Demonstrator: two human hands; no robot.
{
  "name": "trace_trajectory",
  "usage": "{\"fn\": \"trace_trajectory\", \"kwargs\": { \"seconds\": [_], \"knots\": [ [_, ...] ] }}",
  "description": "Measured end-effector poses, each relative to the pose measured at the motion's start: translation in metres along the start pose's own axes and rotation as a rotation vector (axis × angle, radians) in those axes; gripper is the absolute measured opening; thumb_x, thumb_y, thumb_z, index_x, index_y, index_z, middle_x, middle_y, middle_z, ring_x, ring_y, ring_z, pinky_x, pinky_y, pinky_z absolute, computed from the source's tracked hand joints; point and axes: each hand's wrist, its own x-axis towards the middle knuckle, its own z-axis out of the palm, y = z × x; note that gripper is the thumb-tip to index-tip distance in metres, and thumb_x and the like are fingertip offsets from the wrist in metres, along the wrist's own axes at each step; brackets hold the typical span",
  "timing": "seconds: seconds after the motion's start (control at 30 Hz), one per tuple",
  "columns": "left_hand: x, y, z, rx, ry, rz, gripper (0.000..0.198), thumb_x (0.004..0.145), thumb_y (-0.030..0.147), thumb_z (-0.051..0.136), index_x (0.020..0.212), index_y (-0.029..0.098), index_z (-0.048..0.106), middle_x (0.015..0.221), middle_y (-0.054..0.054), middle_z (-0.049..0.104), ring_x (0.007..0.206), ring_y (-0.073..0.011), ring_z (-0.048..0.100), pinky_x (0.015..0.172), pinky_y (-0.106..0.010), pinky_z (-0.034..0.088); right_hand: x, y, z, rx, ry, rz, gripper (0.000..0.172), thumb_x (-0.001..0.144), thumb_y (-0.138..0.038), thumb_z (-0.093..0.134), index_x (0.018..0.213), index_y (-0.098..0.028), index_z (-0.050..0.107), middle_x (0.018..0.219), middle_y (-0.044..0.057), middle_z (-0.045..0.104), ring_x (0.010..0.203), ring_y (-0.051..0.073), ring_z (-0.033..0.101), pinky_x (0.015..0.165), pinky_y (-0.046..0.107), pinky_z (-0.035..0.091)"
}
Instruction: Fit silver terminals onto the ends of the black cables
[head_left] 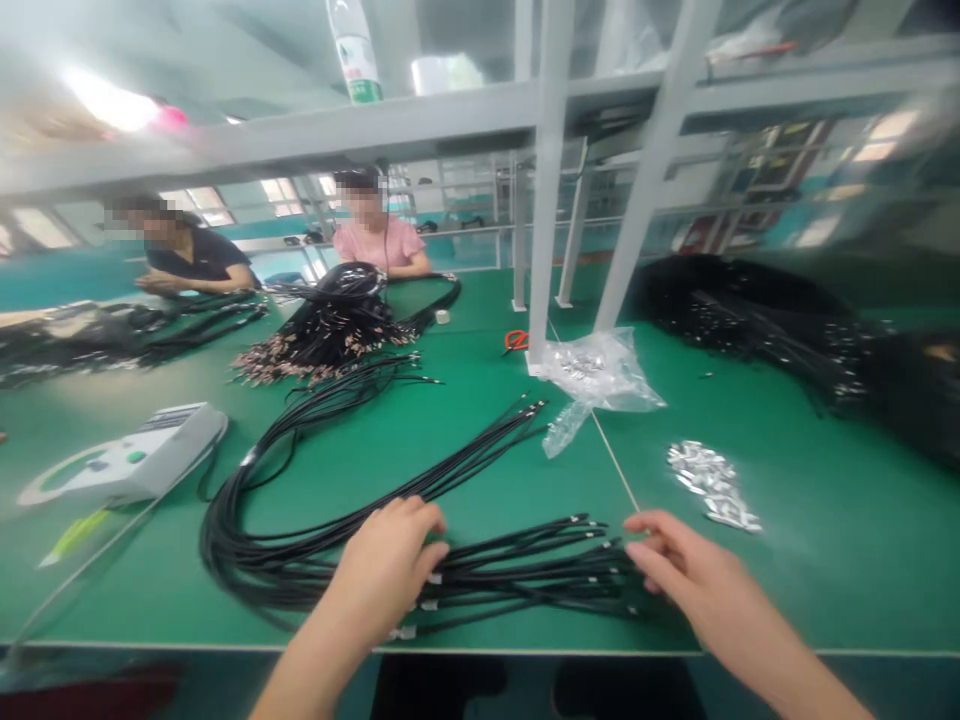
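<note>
Several long black cables (232, 520) curve in a loop across the green table, their ends pointing right. My left hand (390, 560) lies over the lower strands with its fingers curled down around them; the fingertips are partly hidden. At the right end of this bundle is my right hand (686, 565), beside the cable tips (600, 550). Its thumb and index finger are apart, and nothing shows between them. White tags (429, 604) sit on some strands near my left hand. Right of the bundle lies a pile of small silvery pieces (712, 480).
A clear plastic bag (600, 370) with silvery pieces lies by the white shelf posts (551, 200). A white device (142, 455) stands at left. More black cable heaps (330, 325) lie farther back and at right (765, 320). Two people (379, 235) sit across the table.
</note>
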Motion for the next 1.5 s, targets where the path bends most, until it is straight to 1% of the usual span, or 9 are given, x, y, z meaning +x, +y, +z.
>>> {"fn": "trace_trajectory", "kwargs": {
  "seconds": [0.2, 0.43, 0.67, 0.8, 0.93, 1.03, 1.17, 1.33, 1.5],
  "knots": [
    [0.069, 0.025, 0.018, 0.139, 0.112, -0.031, 0.020, 0.084, 0.021, 0.043, 0.100, 0.015, 0.054, 0.100, -0.012, 0.058, 0.095, -0.0267, 0.054, 0.077, -0.035, 0.040, 0.022, 0.012, -0.071, -0.476, 0.392, -0.009, 0.021, 0.085, -0.039, 0.041, 0.086, -0.023, 0.055, 0.075, 0.001, 0.064, 0.066, 0.018, 0.058, 0.062, 0.028, 0.040],
    [0.092, 0.028, 0.019, 0.204, 0.070, -0.045, 0.022, 0.083, 0.016, 0.030, 0.084, 0.018, 0.051, 0.085, -0.011, 0.060, 0.077, -0.0271, 0.058, 0.064, -0.035, 0.039, 0.047, 0.016, -0.087, -0.739, 0.311, -0.082, 0.019, 0.082, -0.018, 0.040, 0.074, -0.021, 0.056, 0.079, 0.002, 0.060, 0.075, 0.015, 0.054, 0.064, 0.025, 0.035],
    [0.100, 0.011, 0.000, -0.672, -0.210, 0.092, 0.029, 0.077, 0.036, 0.047, 0.100, 0.019, 0.052, 0.062, 0.004, 0.051, 0.064, -0.0160, 0.052, 0.062, -0.026, 0.040, 0.076, 0.016, -0.070, -0.914, 0.230, -0.052, 0.009, 0.074, -0.010, 0.052, 0.071, -0.017, 0.057, 0.081, 0.006, 0.060, 0.079, 0.019, 0.055, 0.066, 0.028, 0.032],
    [0.091, 0.032, -0.022, -1.004, -0.261, 0.151, 0.052, 0.076, 0.040, 0.053, 0.120, 0.014, 0.046, 0.082, -0.003, 0.061, 0.072, -0.0152, 0.056, 0.068, -0.027, 0.044, 0.078, 0.020, -0.070, -0.886, 0.236, -0.094, 0.011, 0.076, -0.009, 0.049, 0.071, -0.017, 0.056, 0.086, 0.009, 0.059, 0.085, 0.023, 0.055, 0.070, 0.031, 0.032],
    [0.098, 0.052, -0.020, -0.951, -0.100, 0.168, 0.058, 0.076, 0.035, 0.052, 0.130, 0.018, 0.039, 0.108, -0.009, 0.058, 0.065, -0.0116, 0.058, 0.059, -0.025, 0.044, 0.071, 0.020, -0.071, -0.721, 0.300, -0.139, 0.009, 0.078, -0.013, 0.046, 0.071, -0.018, 0.050, 0.080, 0.009, 0.057, 0.079, 0.022, 0.053, 0.070, 0.032, 0.033],
    [0.110, 0.057, -0.010, -0.845, 0.078, 0.173, 0.047, 0.074, 0.028, 0.053, 0.121, 0.022, 0.051, 0.090, -0.003, 0.062, 0.055, -0.0094, 0.053, 0.060, -0.025, 0.044, 0.057, 0.014, -0.069, -0.498, 0.326, -0.158, 0.012, 0.086, -0.026, 0.039, 0.078, -0.021, 0.046, 0.073, 0.002, 0.055, 0.068, 0.017, 0.051, 0.063, 0.028, 0.037],
    [0.111, 0.065, -0.017, -0.945, 0.123, 0.272, 0.024, 0.076, 0.025, 0.050, 0.097, 0.015, 0.056, 0.080, -0.002, 0.061, 0.075, -0.0133, 0.057, 0.074, -0.026, 0.045, 0.036, 0.002, -0.050, -0.085, 0.289, -0.190, 0.016, 0.088, -0.034, 0.036, 0.081, -0.022, 0.044, 0.070, -0.001, 0.051, 0.066, 0.014, 0.051, 0.062, 0.025, 0.041],
    [0.084, 0.087, -0.040, -1.148, 0.051, 0.387, 0.041, 0.082, 0.023, 0.049, 0.121, 0.018, 0.044, 0.094, -0.003, 0.057, 0.065, -0.0089, 0.054, 0.068, -0.025, 0.047, 0.014, -0.013, -0.008, 0.661, 0.189, -0.113, 0.019, 0.076, -0.037, 0.061, 0.083, -0.020, 0.055, 0.063, -0.002, 0.051, 0.062, 0.013, 0.045, 0.060, 0.025, 0.037],
    [0.039, 0.108, -0.021, -0.808, 0.285, 0.489, 0.021, 0.089, 0.027, 0.046, 0.104, 0.025, 0.061, 0.089, -0.001, 0.060, 0.077, -0.0116, 0.056, 0.068, -0.020, 0.045, -0.009, -0.028, 0.011, 0.899, 0.100, -0.074, 0.020, 0.079, -0.035, 0.063, 0.088, -0.018, 0.058, 0.064, -0.002, 0.050, 0.063, 0.011, 0.043, 0.061, 0.023, 0.035]
  ]
}}
